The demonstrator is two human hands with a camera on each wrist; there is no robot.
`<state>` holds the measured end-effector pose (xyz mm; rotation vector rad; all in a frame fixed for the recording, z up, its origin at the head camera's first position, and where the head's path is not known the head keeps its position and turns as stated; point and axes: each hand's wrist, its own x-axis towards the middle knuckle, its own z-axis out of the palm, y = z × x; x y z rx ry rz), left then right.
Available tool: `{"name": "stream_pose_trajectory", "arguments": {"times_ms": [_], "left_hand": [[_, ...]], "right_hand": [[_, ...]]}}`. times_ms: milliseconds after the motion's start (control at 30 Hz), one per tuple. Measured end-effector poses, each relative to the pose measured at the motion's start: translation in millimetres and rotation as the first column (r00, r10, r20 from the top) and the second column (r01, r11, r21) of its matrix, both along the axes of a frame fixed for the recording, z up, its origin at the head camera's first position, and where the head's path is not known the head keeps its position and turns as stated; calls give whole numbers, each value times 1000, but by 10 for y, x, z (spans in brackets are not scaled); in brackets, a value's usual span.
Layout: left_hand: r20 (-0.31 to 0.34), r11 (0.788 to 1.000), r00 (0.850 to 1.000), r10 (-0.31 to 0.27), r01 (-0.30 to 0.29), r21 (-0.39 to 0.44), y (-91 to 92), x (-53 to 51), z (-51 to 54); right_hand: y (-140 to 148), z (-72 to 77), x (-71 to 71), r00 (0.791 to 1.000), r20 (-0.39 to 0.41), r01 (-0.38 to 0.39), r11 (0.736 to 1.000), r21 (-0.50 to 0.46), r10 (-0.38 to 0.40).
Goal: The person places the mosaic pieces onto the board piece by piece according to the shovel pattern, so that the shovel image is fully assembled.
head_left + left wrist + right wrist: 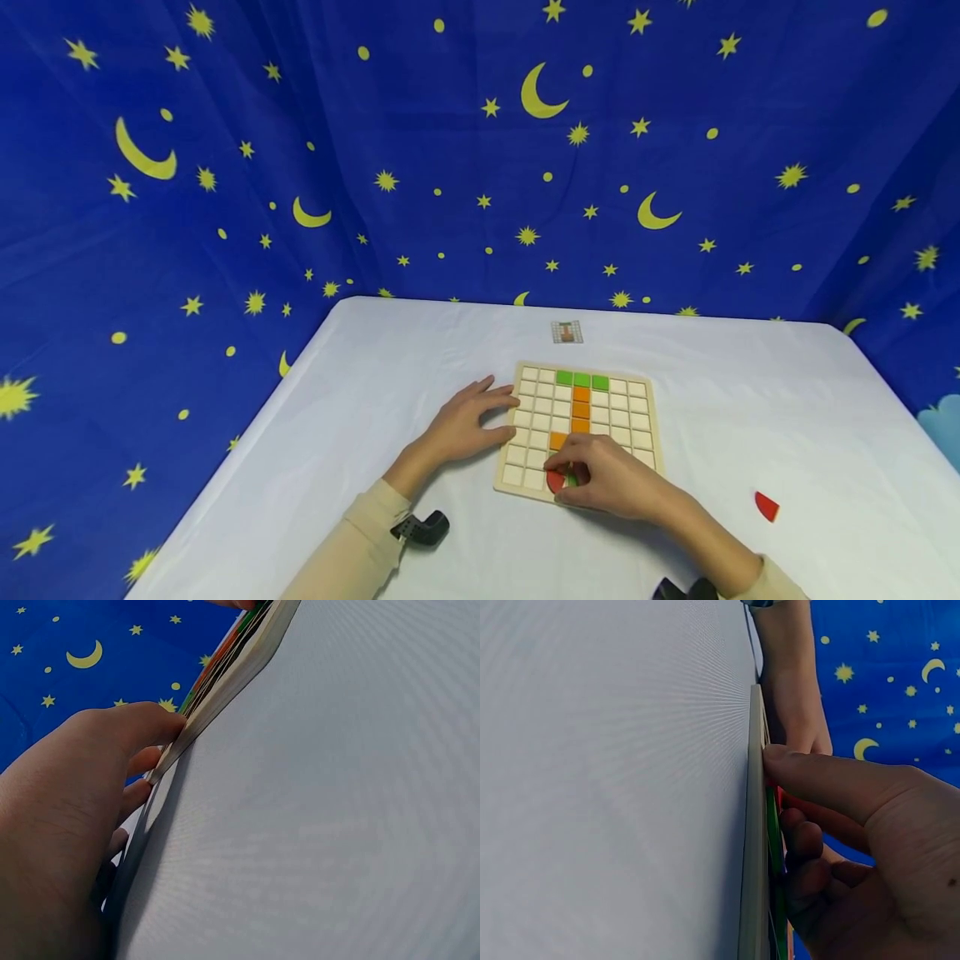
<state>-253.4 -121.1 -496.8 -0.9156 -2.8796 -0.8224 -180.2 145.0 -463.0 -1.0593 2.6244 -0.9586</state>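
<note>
A square wooden grid board (517, 487) lies on the white table. Green squares (582, 380) sit in its far row, with a column of orange squares (581, 409) running down from them. My left hand (467, 423) rests with spread fingers against the board's left edge; thumb and fingertips touch the rim in the left wrist view. Over the near part of the board, my right hand (611, 479) pinches a red curved-edged piece (555, 481) between thumb and forefinger, low at a near-row cell. A green piece (572, 481) shows beside it; the hand hides the cells to the right.
A loose red quarter-circle piece (767, 506) lies on the table at the right. Beyond the board is a small pattern card (567, 332). A blue curtain (450, 150) with moons and stars surrounds the table's far and side edges.
</note>
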Motion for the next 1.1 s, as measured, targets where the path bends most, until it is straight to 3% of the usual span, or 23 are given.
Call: {"name": "stream_pose_trajectory", "arguments": {"times_ms": [533, 933, 1100], "left_hand": [[3, 1000, 1000, 2, -2, 0, 5, -7, -5], [17, 1000, 1000, 3, -4, 3, 0, 1, 17], [10, 1000, 1000, -1, 1, 8, -7, 1, -3]], "right_hand": [[51, 37, -2, 1000, -9, -2, 998, 57, 3], [69, 28, -6, 999, -19, -29, 999, 36, 30], [78, 24, 7, 1000, -25, -4, 999, 36, 5]]}}
